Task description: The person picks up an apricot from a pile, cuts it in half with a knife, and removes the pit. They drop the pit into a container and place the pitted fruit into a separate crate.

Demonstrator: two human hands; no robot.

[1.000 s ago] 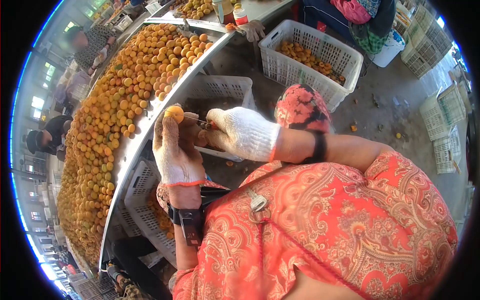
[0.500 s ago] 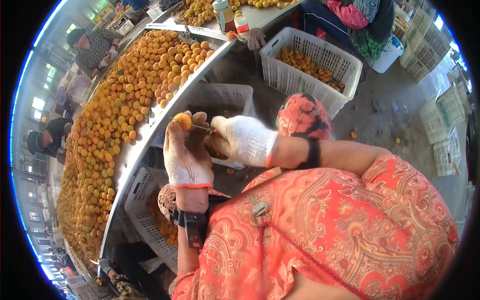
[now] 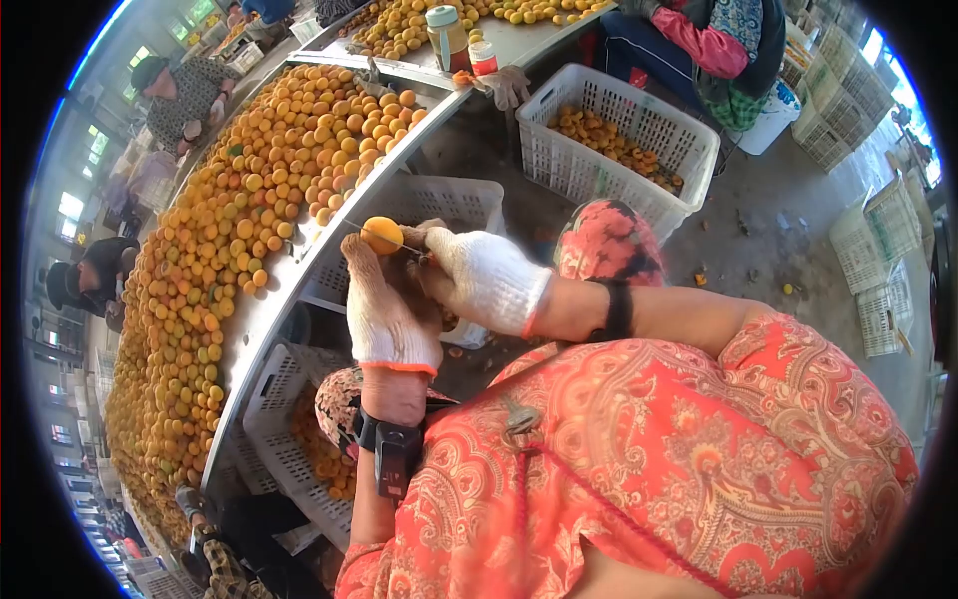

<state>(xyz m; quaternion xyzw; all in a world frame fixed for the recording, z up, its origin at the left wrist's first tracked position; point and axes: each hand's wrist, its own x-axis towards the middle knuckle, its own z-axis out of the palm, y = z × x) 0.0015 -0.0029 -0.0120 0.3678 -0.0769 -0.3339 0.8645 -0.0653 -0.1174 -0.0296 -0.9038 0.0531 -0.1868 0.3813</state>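
- The left hand [image 3: 392, 324], in a white knitted glove stained brown toward the tips, has its fingers grasping an orange fruit [image 3: 382, 235].
- The fruit sits at the tips of that glove, raised above the floor and just beside the edge of the desk [image 3: 274, 299].
- The right hand [image 3: 489, 280], gloved in white as well, has its fingers bent around a thin tool [image 3: 412, 248]; the grip end is mostly hidden by the glove.
- The tool's slender line reaches to the fruit; I cannot tell whether it passes through the fruit or across its surface.
- A large heap of fruit [image 3: 200, 290] covers much of the desk, leaving a bare metal strip along the near edge.
- A white crate [image 3: 464, 195] stands behind the hands, close to the desk.
- A second crate [image 3: 289, 459], to the left of the left forearm, holds orange pieces.
- A third crate [image 3: 559, 163], beyond the right hand, also holds orange pieces.
- At the desk's far corner are a lidded jar [image 3: 446, 40], a red bottle [image 3: 483, 62] and a spare glove [image 3: 509, 88] draped over the edge.
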